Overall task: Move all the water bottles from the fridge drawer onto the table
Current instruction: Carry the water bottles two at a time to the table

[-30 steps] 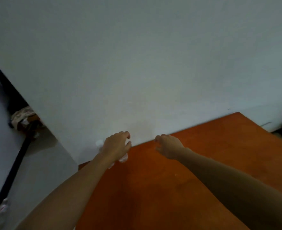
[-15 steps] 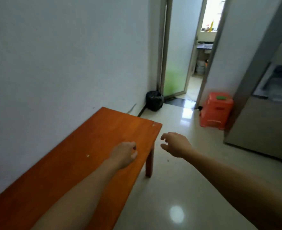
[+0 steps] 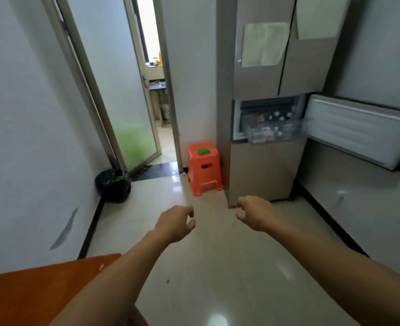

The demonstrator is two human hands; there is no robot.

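The fridge point(image 3: 262, 161) stands ahead on the right with its drawer point(image 3: 272, 131) pulled out and its lower door point(image 3: 359, 130) swung open to the right. Several water bottles point(image 3: 275, 115) lie in the drawer, seen as pale caps through the clear plastic. A corner of the orange table point(image 3: 36, 288) shows at the lower left. My left hand point(image 3: 174, 223) and my right hand point(image 3: 253, 214) reach forward over the floor, fingers loosely curled, holding nothing.
An orange plastic stool point(image 3: 203, 169) stands against the fridge's left side. A black rubbish bag point(image 3: 113, 185) sits in the left corner by a glass door. A doorway point(image 3: 156, 90) opens behind. Glossy floor tiles stretch between table and fridge.
My view has swung right from the wall and table to the fridge. My left hand left a bottle on the table; both hands now hang over the floor.
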